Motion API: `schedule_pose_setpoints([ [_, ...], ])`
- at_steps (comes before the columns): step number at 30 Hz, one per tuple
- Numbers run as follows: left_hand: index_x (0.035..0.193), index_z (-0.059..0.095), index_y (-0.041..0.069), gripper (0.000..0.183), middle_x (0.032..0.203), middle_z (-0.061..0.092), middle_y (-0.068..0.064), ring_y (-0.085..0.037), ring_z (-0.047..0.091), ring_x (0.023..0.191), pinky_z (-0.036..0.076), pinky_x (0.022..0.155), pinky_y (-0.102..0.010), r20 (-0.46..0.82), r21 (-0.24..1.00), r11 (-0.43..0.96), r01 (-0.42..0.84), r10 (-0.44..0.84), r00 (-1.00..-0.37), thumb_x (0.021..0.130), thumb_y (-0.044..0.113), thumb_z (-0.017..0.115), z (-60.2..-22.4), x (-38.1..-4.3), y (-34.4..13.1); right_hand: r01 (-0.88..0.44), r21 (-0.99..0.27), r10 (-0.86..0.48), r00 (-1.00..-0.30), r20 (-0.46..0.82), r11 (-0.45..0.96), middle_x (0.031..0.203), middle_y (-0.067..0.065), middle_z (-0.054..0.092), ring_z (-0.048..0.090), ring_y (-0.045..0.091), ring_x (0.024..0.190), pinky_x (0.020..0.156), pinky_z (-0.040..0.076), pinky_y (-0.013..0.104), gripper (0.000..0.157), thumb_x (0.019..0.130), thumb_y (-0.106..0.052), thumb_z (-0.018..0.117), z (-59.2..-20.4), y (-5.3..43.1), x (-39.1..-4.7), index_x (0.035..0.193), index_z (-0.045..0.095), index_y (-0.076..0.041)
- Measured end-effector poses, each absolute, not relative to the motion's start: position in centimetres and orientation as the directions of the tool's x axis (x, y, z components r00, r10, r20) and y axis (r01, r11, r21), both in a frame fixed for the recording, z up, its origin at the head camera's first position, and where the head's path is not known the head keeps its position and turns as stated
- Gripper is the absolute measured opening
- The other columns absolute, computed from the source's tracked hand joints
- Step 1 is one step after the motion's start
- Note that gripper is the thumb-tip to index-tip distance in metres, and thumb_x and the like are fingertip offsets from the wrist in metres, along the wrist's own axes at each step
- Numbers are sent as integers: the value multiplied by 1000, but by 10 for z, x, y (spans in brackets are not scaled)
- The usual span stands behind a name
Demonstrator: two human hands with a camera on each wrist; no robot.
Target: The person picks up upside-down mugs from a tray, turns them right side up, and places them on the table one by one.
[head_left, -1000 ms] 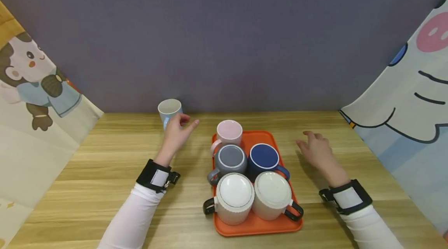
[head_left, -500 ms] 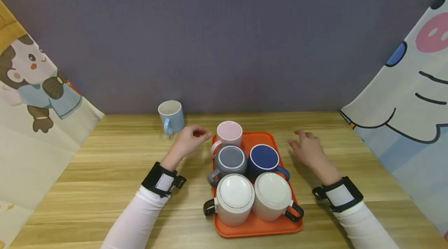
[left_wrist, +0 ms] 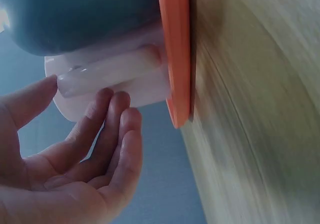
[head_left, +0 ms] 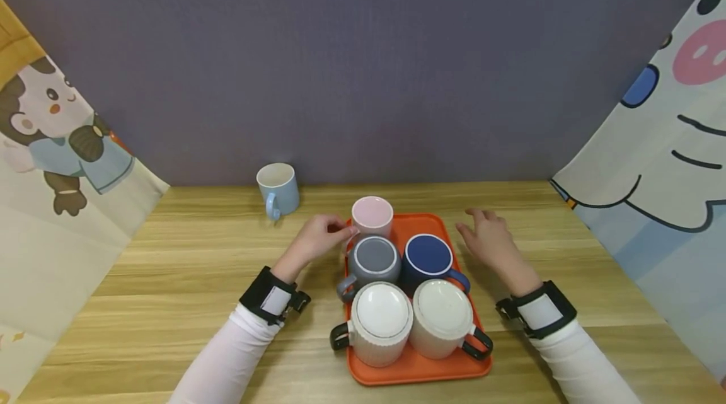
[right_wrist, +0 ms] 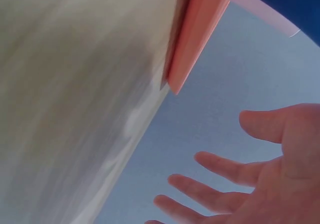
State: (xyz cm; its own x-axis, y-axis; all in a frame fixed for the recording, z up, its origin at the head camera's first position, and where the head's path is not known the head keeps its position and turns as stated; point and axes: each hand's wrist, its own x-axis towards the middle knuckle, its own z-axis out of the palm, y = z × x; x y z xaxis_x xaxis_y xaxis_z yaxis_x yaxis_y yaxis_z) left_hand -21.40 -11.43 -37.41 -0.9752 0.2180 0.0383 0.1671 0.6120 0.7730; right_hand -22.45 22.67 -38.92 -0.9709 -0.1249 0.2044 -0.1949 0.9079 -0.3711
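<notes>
An orange tray [head_left: 425, 375] carries several upside-down mugs. At its back left stands the pink mug [head_left: 372, 212]; my left hand [head_left: 316, 239] is at its handle. In the left wrist view the thumb tip meets one end of the pink handle [left_wrist: 107, 74], with loosely bent fingertips right at its edge. Just in front are the grey mug [head_left: 374, 258] and the dark blue mug [head_left: 428, 256]. My right hand [head_left: 492, 241] hovers beside the tray's right edge, fingers spread, nothing in it.
Two off-white mugs, the left one [head_left: 381, 322] and the right one [head_left: 442, 319], fill the tray's front, black handles jutting past its sides. An upright light blue mug [head_left: 282, 195] stands at the back left of the wooden table [head_left: 142, 303], near a grey backdrop [head_left: 363, 76].
My left hand has moved right and nearer, from in front of the light blue mug to the pink mug's handle. My right hand has shifted left toward the tray.
</notes>
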Motion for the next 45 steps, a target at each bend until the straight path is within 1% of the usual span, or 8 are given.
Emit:
schedule_pose_setpoints([
  [8, 83, 69, 2, 25, 71, 56, 1, -11, 49, 68, 41, 59, -24, -26, 840, 526, 134, 287, -958, 90, 25, 64, -382, -215, -109, -196, -385, -131, -973, 187, 902, 123, 42, 48, 42, 62, 110, 93, 37, 66, 47, 96, -26, 51, -386, 216, -227, 126, 49, 10],
  [12, 80, 68, 2, 24, 68, 53, 2, -11, 48, 66, 40, 58, -24, -24, 846, 519, 124, 269, -963, 91, 23, 63, -383, -213, -104, -183, -387, -126, -978, 168, 904, 125, 41, 47, 43, 60, 111, 92, 38, 65, 46, 96, -26, 51, -385, 212, -226, 127, 49, 8],
  [16, 77, 68, 3, 23, 65, 52, 2, -11, 48, 63, 39, 56, -23, 5, 837, 532, 130, 230, -973, 92, 21, 63, -381, -210, -100, -191, -386, -130, -975, 178, 903, 124, 40, 48, 45, 60, 109, 92, 38, 65, 45, 96, -26, 52, -386, 211, -226, 126, 50, 8],
  [22, 67, 64, 5, 28, 56, 46, 3, -11, 43, 53, 35, 49, -23, 122, 761, 614, 212, 186, -975, 92, 18, 62, -384, -207, -94, -231, -384, -156, -964, 216, 894, 119, 40, 52, 47, 60, 106, 91, 39, 64, 43, 95, -24, 53, -387, 211, -225, 122, 53, 9],
  [26, 69, 65, 6, 28, 58, 50, 2, -12, 45, 54, 38, 50, -24, 172, 702, 672, 236, 162, -972, 93, 19, 60, -387, -206, -91, -236, -390, -156, -962, 224, 890, 117, 40, 53, 48, 59, 106, 92, 39, 63, 42, 95, -23, 54, -386, 210, -225, 120, 54, 9],
  [31, 71, 65, 5, 28, 61, 54, -1, -13, 48, 57, 41, 54, -25, 220, 688, 684, 243, 122, -968, 94, 19, 59, -389, -206, -92, -233, -409, -153, -964, 218, 882, 118, 38, 54, 48, 57, 109, 94, 38, 62, 42, 95, -23, 54, -382, 211, -223, 121, 54, 10],
  [38, 76, 70, 4, 23, 65, 65, -7, -12, 57, 58, 46, 55, -25, 287, 720, 646, 255, 58, -956, 93, 19, 61, -384, -208, -97, -250, -439, -185, -965, 186, 863, 121, 35, 55, 51, 51, 111, 94, 41, 59, 44, 97, -24, 51, -372, 215, -225, 124, 52, 12],
  [45, 81, 71, 0, 24, 73, 68, -13, -17, 58, 63, 44, 55, -24, 351, 787, 565, 247, -81, -933, 94, 16, 58, -367, -210, -97, -225, -497, -175, -974, 144, 838, 119, 30, 59, 56, 45, 108, 91, 45, 55, 54, 101, -37, 42, -358, 212, -226, 128, 50, 9],
])
